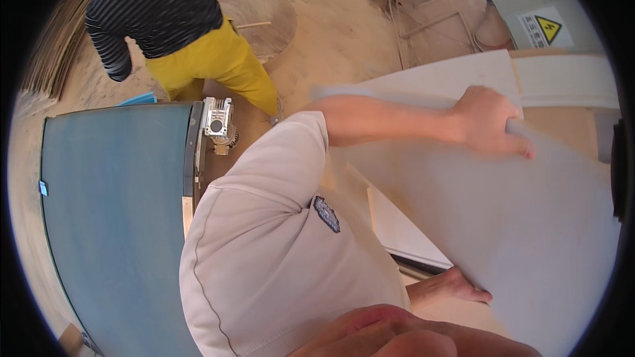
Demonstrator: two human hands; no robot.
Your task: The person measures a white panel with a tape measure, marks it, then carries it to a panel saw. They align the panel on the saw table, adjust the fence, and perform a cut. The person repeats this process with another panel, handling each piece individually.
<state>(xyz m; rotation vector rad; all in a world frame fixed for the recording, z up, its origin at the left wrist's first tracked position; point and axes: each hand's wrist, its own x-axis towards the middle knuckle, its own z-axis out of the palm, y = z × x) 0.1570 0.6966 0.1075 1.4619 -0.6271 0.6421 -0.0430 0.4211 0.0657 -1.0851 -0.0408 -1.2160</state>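
Note:
A large pale grey-white panel [542, 225], smeared by motion, fills the right side of the view. My left hand [488, 122] reaches across with the arm stretched out and is closed over the panel's far edge, thumb on its face. Lower down, my right hand [456, 287] grips the near edge of the same panel; part of its fingers is hidden behind the board. Under the lifted panel, another white board [403, 221] shows, lying flat. My light beige sleeve [251, 244] covers much of the middle.
On the left stands a conveyor with a dark green belt [119, 211] and a silver motor [218, 119] at its corner. A person in yellow trousers [218, 59] is beyond it, near a round board [264, 16]. Stacked sheets [59, 39] lean far left; a grey cabinet [575, 10] bears a warning sign.

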